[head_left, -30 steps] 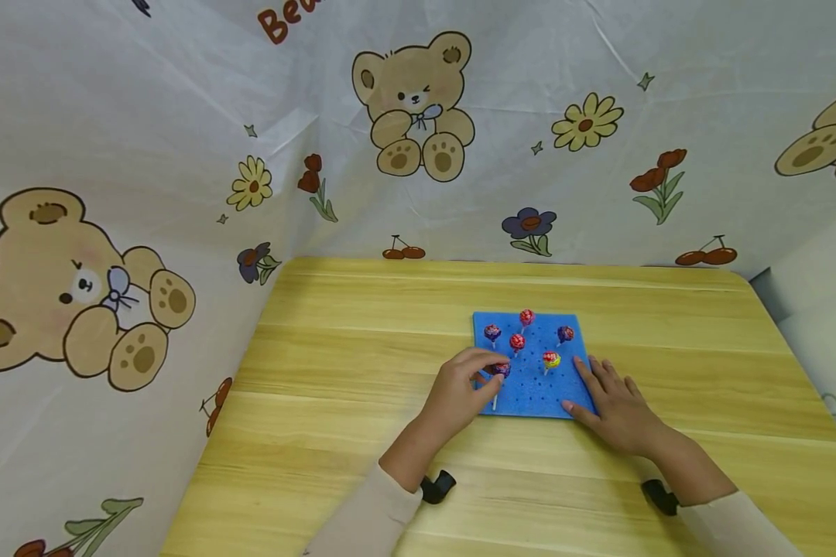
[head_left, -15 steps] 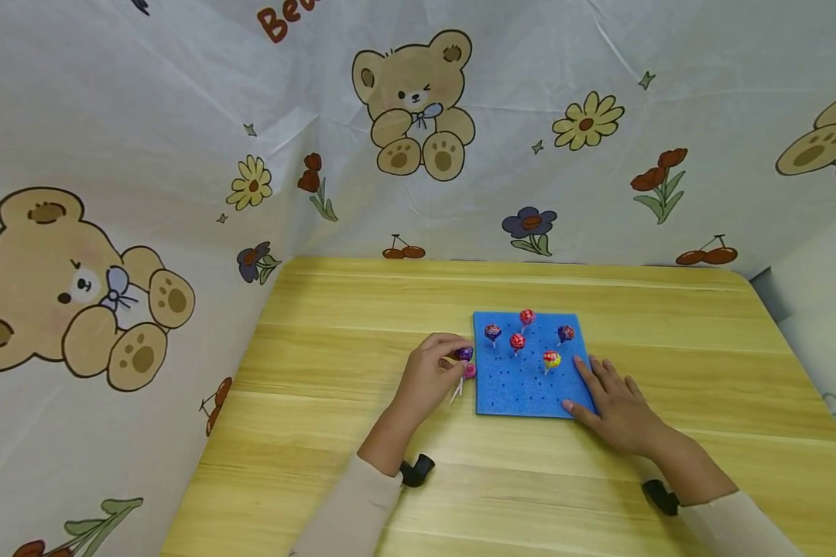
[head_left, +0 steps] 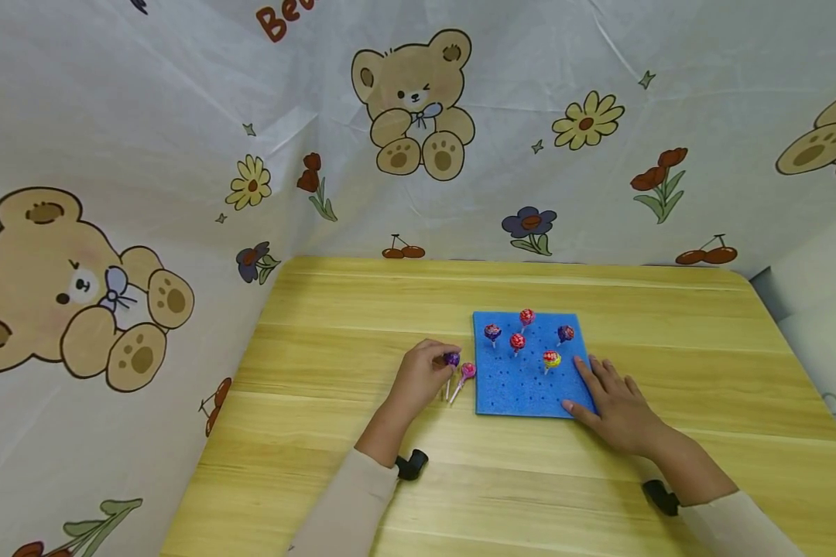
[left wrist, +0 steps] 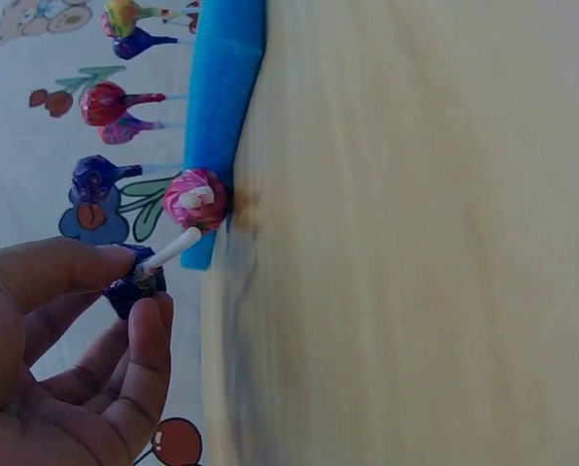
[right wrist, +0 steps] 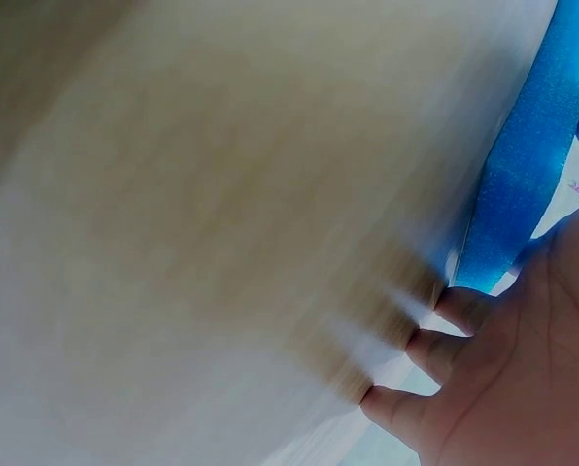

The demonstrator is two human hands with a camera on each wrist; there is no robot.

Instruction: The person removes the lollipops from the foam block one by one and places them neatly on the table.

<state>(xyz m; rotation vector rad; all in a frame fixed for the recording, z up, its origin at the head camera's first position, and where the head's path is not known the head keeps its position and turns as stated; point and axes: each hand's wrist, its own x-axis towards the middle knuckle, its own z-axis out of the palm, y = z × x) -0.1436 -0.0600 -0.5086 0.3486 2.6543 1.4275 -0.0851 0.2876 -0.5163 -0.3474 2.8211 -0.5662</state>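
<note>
Thumb and fingers of my left hand (head_left: 418,379) pinch a purple-wrapped lollipop (left wrist: 134,283) by its head, its white stick pointing down in the head view. This is left of the blue foam board (head_left: 515,398). Between that hand and the board lies a pink lollipop (head_left: 467,370) on the table, stick toward me. Several lollipops stand upright in the board, among them a yellow one (head_left: 551,360), a red one (head_left: 517,342) and a dark purple one (head_left: 565,333). My right hand (head_left: 616,406) rests with spread fingers on the board's right edge and the table.
The wooden table (head_left: 348,325) carries the board right of its middle. Small holes dot the board's top. Behind and to the left hangs a white cloth (head_left: 306,77) printed with bears and flowers. Black straps with wrist cameras (head_left: 412,465) sit under both wrists.
My left hand has drawn the purple lollipop out from the front left of the board and carried it left, over the table. The pink lollipop has come into view. My right hand stays put.
</note>
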